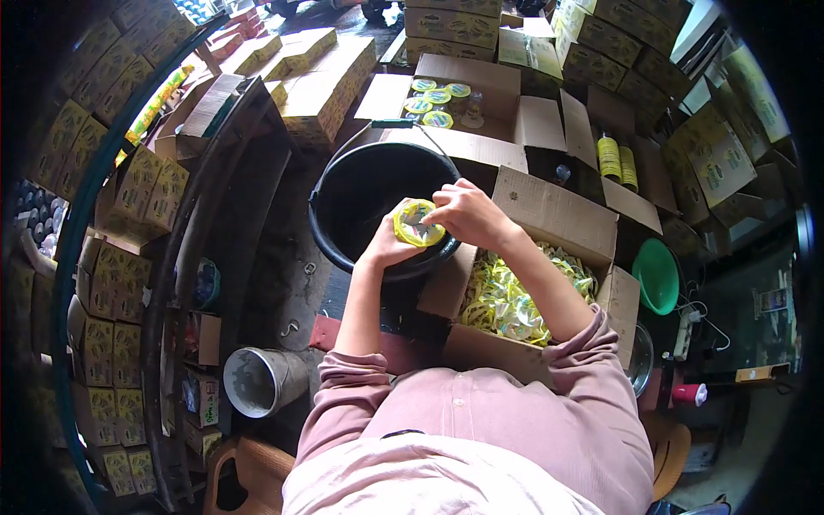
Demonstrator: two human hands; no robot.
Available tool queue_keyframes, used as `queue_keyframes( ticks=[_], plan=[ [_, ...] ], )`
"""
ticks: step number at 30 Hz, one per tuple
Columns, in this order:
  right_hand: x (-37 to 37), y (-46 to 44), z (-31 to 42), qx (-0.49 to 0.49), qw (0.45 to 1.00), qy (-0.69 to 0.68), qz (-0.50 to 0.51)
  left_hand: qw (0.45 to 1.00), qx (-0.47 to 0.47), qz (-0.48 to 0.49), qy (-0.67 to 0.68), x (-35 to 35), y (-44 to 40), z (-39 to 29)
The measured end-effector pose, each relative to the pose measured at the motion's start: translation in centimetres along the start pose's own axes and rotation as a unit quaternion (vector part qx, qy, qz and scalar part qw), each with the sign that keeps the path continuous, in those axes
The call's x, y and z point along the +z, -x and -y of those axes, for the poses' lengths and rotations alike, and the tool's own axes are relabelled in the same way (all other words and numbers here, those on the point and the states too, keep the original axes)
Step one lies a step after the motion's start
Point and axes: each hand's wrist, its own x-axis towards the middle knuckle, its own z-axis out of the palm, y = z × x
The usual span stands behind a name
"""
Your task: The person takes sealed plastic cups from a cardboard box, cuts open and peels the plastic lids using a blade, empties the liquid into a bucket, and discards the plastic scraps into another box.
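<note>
My left hand (386, 246) is wrapped round a round tub with a yellow rim (417, 233), held above the near right edge of a black bucket (348, 176). The tub's top faces up and looks greyish with a little red. Over that top, my right hand (470, 213) has its fingers drawn together, touching it; anything between the fingertips is too small to make out. Below my right forearm stands an open cardboard box (558, 206) filled with crumpled yellow-and-white wrappers or sachets (506, 296).
Beyond the bucket, an open carton (468, 73) holds several yellow-topped tubs (437, 119). Stacks of yellow lids (608, 158) stand in another box. A green basin (657, 276) is at right, a grey pail (264, 382) at lower left. Printed cartons (107, 275) line the left shelf.
</note>
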Motion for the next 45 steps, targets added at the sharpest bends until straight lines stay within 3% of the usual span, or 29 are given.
queue_keyframes(
  ticks=[8, 14, 17, 20, 25, 28, 35, 45],
  plan=[
    [-2.5, 3.2, -1.8, 0.084, 0.992, -0.078, -0.053, 1.0, 0.01, -0.011, 0.0, -0.1, -0.2, 0.5],
    [-3.3, 8.8, -0.9, 0.184, 0.965, -0.084, -0.166, 0.998, 0.009, -0.048, -0.03, 0.3, -0.3, 1.8],
    [-2.9, 12.3, 1.4, 0.266, 0.938, -0.081, -0.208, 0.978, 0.028, -0.054, -0.198, 0.2, -0.2, 2.3],
    [-2.4, 15.3, 4.2, 0.367, 0.892, -0.1, -0.242, 0.937, -0.154, -0.052, -0.311, 0.7, 0.1, 1.2],
    [-1.8, 19.4, 7.3, 0.474, 0.812, -0.129, -0.314, 0.869, -0.079, -0.039, -0.486, 0.8, 0.3, 3.3],
    [-1.1, 21.2, 8.1, 0.512, 0.776, -0.138, -0.342, 0.85, -0.1, -0.014, -0.516, 1.0, 0.2, 2.5],
    [-0.6, 22.7, 9.3, 0.532, 0.748, -0.176, -0.355, 0.82, -0.101, 0.003, -0.563, 1.1, 0.2, 2.8],
    [-0.6, 22.5, 9.6, 0.531, 0.756, -0.176, -0.339, 0.788, -0.098, 0.026, -0.608, 1.2, 0.1, 2.5]
  ],
)
